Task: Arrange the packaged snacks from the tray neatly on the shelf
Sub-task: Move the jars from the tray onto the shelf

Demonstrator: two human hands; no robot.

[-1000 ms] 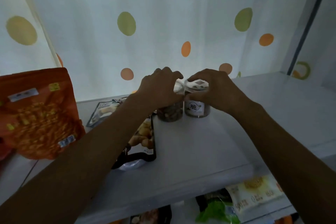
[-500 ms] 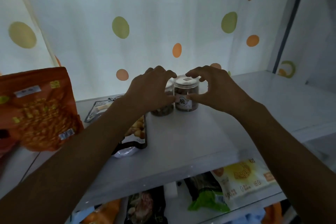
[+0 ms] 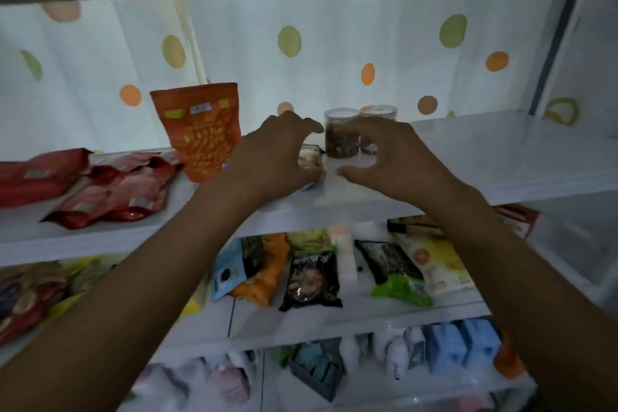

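Note:
Two clear snack jars stand side by side at the back of the upper white shelf (image 3: 501,160): the nearer jar (image 3: 341,137) holds dark brown snacks, and the second jar (image 3: 378,111) sits behind it to the right. My left hand (image 3: 277,157) and my right hand (image 3: 394,157) hover just in front of the jars, fingers spread and loosely curved, holding nothing. A gap separates both hands from the jars. A flat snack pouch (image 3: 309,157) lies partly hidden under my left hand.
An orange pouch (image 3: 202,134) stands upright left of my hands. Red packs (image 3: 113,187) lie flat further left. The shelf below holds several bags, among them a black one (image 3: 312,279) and a yellow one (image 3: 438,261). A dotted curtain (image 3: 334,53) backs the shelf.
Both hands have let go of the two jars and drawn back toward me. The view has pulled back, so the lower shelves now show.

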